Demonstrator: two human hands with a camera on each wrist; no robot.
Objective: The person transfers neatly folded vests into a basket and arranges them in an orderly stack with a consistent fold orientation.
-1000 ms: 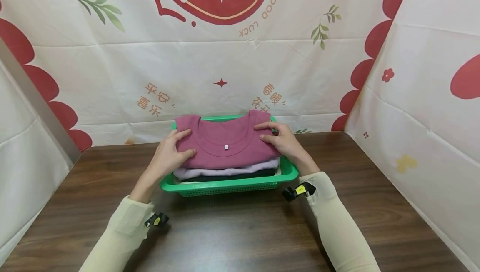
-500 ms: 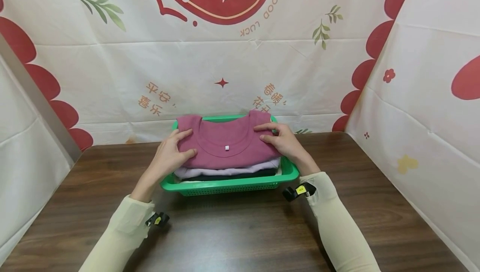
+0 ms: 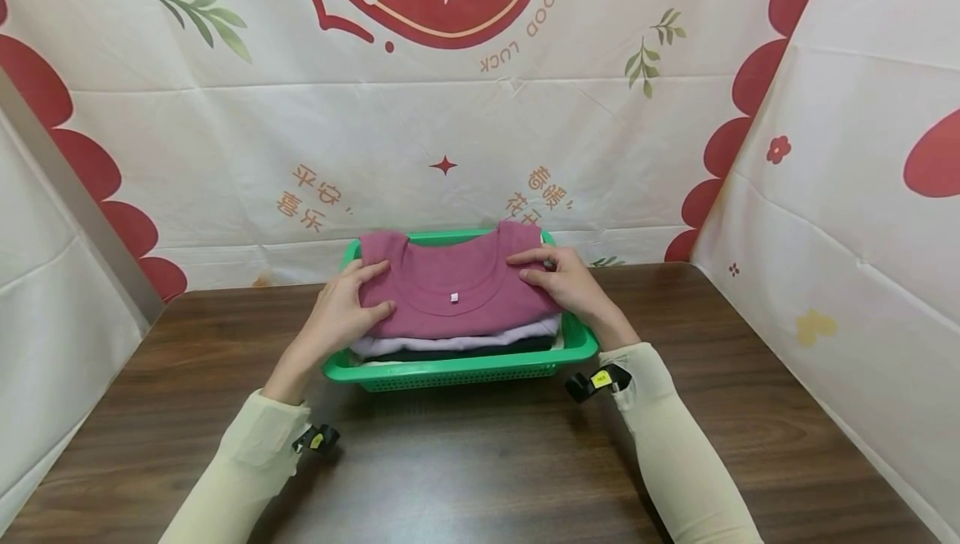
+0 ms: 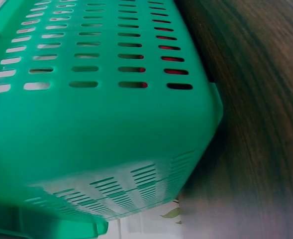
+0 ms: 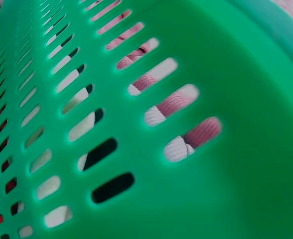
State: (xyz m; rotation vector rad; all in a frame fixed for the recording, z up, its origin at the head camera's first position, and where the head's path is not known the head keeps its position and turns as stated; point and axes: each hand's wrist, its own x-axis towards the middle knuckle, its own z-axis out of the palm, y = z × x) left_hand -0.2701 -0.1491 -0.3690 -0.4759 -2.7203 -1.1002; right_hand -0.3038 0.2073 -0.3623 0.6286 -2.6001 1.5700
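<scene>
The left hand [image 3: 341, 311] sits at the left end of the folded pink top [image 3: 453, 294], thumb curled over the near left corner and fingers laid on the shoulder, so this grip looks clamped on the cloth's edge. The top is uppermost on a stack in the green basket [image 3: 457, 367], above a folded white garment [image 3: 450, 342] and a dark one [image 3: 457, 354] under that. The basket stands on the wooden counter [image 3: 480, 461], near the counter's far edge and about midway between its left and right edges.

The top's long axis runs left to right, parallel to the far edge, with its round neckline facing the person. Each hand takes one end of that axis, so neither is nearer; the cloth's middle lies between the two grips.

The right hand [image 3: 566, 281] rests on the right shoulder of the top, fingers bent and pressing down near the far right corner; whether its thumb is tucked under the edge I cannot tell. The wrist views show only the slotted basket wall [image 5: 151, 129], with pink and white cloth behind the slots.
</scene>
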